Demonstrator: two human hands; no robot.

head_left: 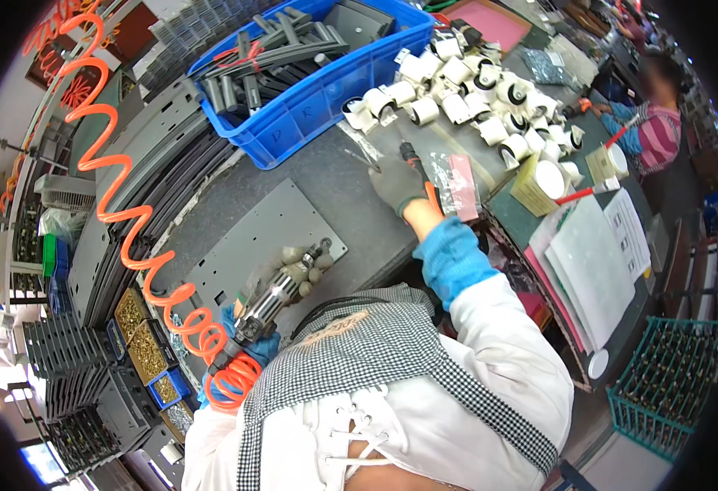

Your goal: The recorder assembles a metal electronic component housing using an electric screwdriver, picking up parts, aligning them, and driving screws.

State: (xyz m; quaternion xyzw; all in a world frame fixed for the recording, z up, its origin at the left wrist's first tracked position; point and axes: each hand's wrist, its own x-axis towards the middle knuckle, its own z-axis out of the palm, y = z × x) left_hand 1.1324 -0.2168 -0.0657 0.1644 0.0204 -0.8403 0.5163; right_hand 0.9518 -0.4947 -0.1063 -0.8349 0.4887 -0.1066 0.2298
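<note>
My left hand, in a grey glove, has its fingers wrapped round a silver air ratchet wrench. An orange coiled hose joins the wrench's rear end. Its head sits over the right corner of a flat grey metal plate with small holes and slots, lying on the dark bench. Further away, my gloved right hand is closed over the bench, and a thin metallic piece shows at its fingertips; its kind is unclear. Beside that hand lies a black-and-orange hand tool, partly hidden by it.
Behind stand a blue crate of grey parts and a heap of white rollers. Grey panels are stacked left, above screw bins. Papers hang at the right bench edge, near a green basket. Another person works far right.
</note>
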